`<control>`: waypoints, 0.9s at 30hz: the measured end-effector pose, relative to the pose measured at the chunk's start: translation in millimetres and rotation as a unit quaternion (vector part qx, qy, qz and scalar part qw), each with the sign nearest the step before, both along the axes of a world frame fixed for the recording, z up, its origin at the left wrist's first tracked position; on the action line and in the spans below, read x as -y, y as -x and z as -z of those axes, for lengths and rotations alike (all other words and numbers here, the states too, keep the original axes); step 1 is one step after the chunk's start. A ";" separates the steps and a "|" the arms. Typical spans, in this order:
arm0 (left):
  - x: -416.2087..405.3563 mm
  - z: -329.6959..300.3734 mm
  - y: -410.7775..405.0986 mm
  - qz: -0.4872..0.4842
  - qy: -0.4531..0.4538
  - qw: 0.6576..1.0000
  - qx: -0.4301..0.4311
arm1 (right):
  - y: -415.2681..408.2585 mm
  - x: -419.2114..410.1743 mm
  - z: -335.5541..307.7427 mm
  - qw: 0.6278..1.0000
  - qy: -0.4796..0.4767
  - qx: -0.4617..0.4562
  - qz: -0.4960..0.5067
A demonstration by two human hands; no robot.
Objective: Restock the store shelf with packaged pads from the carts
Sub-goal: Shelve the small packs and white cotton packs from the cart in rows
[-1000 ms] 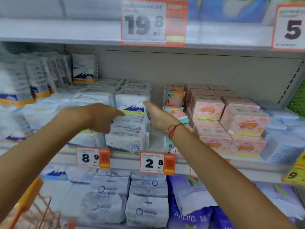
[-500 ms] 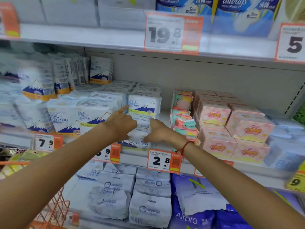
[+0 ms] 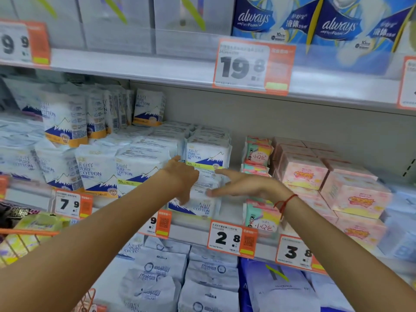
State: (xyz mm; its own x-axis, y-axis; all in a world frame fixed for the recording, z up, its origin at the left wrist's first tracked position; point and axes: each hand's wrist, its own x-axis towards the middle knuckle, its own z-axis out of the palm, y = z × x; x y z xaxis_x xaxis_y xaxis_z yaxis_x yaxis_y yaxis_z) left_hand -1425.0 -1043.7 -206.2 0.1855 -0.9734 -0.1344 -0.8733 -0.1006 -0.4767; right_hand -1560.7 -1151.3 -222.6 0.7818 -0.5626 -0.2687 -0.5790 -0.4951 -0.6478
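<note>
White soft plastic packs of pads printed with a blue mountain and "PURE COTTON" are sitting in a stack at the front of the middle grey metal shelf, and both bare hands are reaching in on either side of it. The left hand is lying against the stack's left face with its fingers pointing down and only loosely bent; whether they are pressing or merely touching is hard to tell, since the hand itself is covering the contact. The right hand is spread flat and open, fingers straight and pointing left, its fingertips meeting the stack's right edge. A red string bracelet is circling the right wrist. Left of the stack, more white mountain-print packs are standing upright, blurring toward the frame edge. To the right, pink and teal small packs are piling beside pink boxes. An orange price tag reading 2.8 is hanging on the shelf lip below the hands; its neighbour is half hidden by the left forearm, showing only a 9. Blue packs marked "always" are being cut off by the top edge. An orange wire cart is peeking in at the lower left, its contents smeared and unreadable.
</note>
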 end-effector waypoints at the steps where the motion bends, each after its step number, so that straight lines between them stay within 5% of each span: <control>1: 1.1 -5.6 -2.1 -0.018 -0.002 0.998 -0.056 | -0.8 4.3 -7.2 0.998 -0.022 0.038 0.038; 3: 7.2 -19.1 -8.3 -0.047 0.046 0.980 -0.186 | -10.4 15.2 -16.8 0.973 -0.033 0.155 0.167; 5: 20.4 -29.8 -15.2 -0.039 0.144 0.963 -0.223 | -28.6 21.5 -16.8 0.940 -0.039 0.214 0.265; 7: 38.0 -29.6 -22.0 -0.035 0.202 0.964 -0.167 | -51.0 21.6 -9.1 0.928 -0.046 0.220 0.298; 11: 65.9 -13.7 -41.1 -0.056 0.163 0.983 -0.067 | -84.6 26.1 6.8 0.924 -0.027 0.244 0.293; 17: 38.2 -22.5 -48.1 0.025 0.266 0.959 -0.094 | -70.9 39.1 11.1 0.924 -0.010 0.235 0.301; 21: -41.4 -60.1 -81.5 -0.015 0.345 0.925 -0.161 | -56.6 17.5 -13.2 0.909 0.119 0.309 0.254; 25: -100.3 -61.1 -108.8 -0.133 0.172 0.943 -0.253 | -61.7 -37.0 -36.4 0.945 0.144 0.288 0.056; 27: -104.6 -46.4 -113.8 -0.168 0.119 0.939 -0.275 | -78.5 -63.7 -35.2 0.963 0.179 0.197 -0.054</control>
